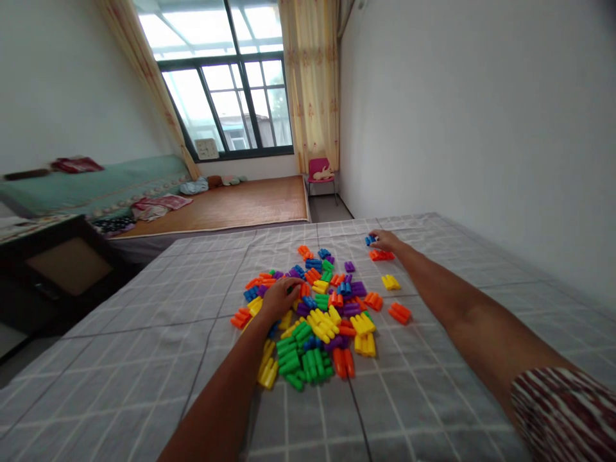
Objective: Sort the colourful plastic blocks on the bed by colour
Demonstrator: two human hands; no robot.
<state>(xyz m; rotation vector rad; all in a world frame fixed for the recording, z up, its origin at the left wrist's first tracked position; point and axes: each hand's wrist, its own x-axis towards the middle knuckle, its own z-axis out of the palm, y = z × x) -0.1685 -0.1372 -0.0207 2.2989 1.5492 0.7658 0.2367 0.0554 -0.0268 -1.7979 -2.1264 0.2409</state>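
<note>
A loose pile of plastic blocks in yellow, green [315, 364], orange, blue and purple lies on a grey checked cloth [158, 359]. My left hand [282, 296] rests over the left part of the pile, fingers curled together; what they hold, if anything, is hidden. Farther off to the right, my right hand [384, 240] pinches a blue block [370, 240] at or just above the cloth. Directly below that hand sits an orange block [382, 255]. A yellow block [391, 282] and another orange block [400, 312] lie apart, right of the pile.
Beyond the cloth's far edge is a low bed platform [250, 202] with pillows and cloths. A pink chair [321, 172] stands by the curtain. At the left is a dark cabinet [67, 256], and a white wall [457, 128] runs along the right.
</note>
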